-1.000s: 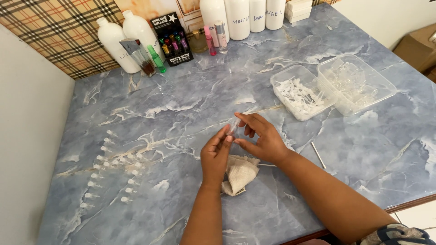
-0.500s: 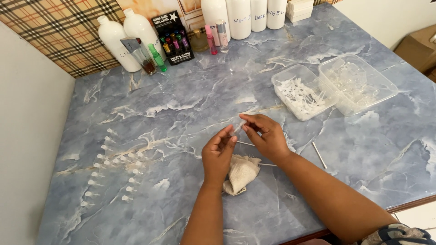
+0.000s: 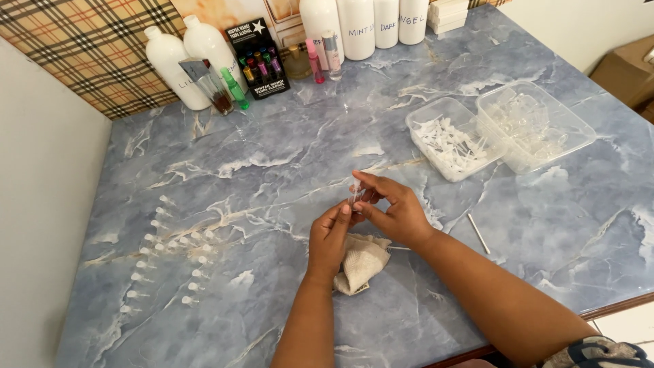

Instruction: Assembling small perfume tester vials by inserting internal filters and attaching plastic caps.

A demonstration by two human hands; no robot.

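Left hand: the left hand (image 3: 329, 235) has its fingertips closed against the lower end of a small clear vial (image 3: 355, 193), pinching it from below.
Right hand: the right hand (image 3: 393, 211) curls over from the right, thumb and forefinger closed on the same vial near its top.
Vial: thin, see-through, tube-shaped, held roughly upright just above the table (image 3: 286, 150), near the middle of the front half.
Cloth: one beige cloth (image 3: 361, 260), soft and knitted in look, lies crumpled under the left wrist.
Table surface: smooth and glossy, blue-grey marble pattern with white and tan veins; the front edge shows a brown rim at lower right.
Row of vials: about twenty small capped vials (image 3: 167, 249) stand in loose rows at the left; an exact count cannot be told.
Trays: two clear plastic trays sit touching at the right; the near tray (image 3: 449, 140) holds white plastic pieces, the far tray (image 3: 535, 123) holds clear ones.
Stick: one thin pale stick (image 3: 478, 233) lies flat to the right of the right forearm.
Bottles: two white bottles (image 3: 187, 61) stand at back left, three more white bottles (image 3: 371, 27) at back centre, all smooth plastic.
Box: one black box (image 3: 257, 58) of small coloured bottles leans between them.
Open room: bare tabletop lies between the hands and the back row, and along the front left corner.
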